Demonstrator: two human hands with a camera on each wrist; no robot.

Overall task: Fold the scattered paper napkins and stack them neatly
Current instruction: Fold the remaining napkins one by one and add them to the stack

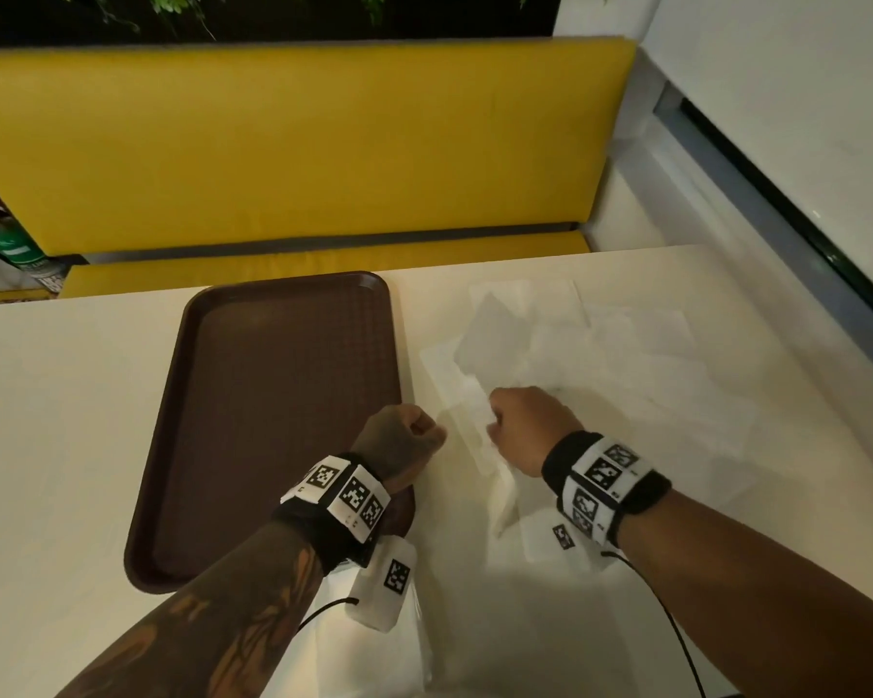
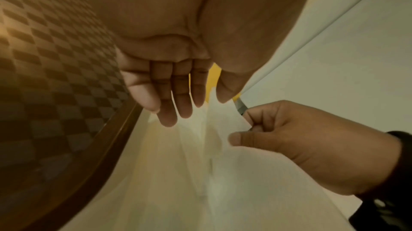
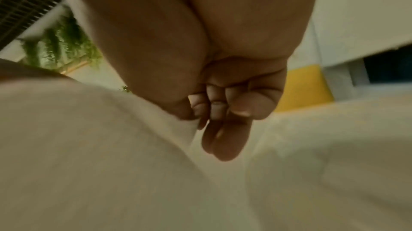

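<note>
A thin white napkin (image 1: 467,430) is stretched between my two hands just right of the brown tray (image 1: 273,395). My left hand (image 1: 424,430) pinches its left edge; in the left wrist view the thumb and forefinger of that hand (image 2: 211,101) hold a raised corner of the napkin (image 2: 218,129). My right hand (image 1: 500,425) pinches the right edge, fingers curled (image 3: 200,116) against the sheet (image 3: 111,137). Several more white napkins (image 1: 601,355) lie scattered and overlapping on the table beyond and to the right.
The tray, its checkered floor (image 2: 55,58) bare, lies left of my hands on the cream table (image 1: 46,420). A yellow bench (image 1: 298,143) runs behind the table's far edge. A white wall with a dark window strip (image 1: 777,204) borders the right side.
</note>
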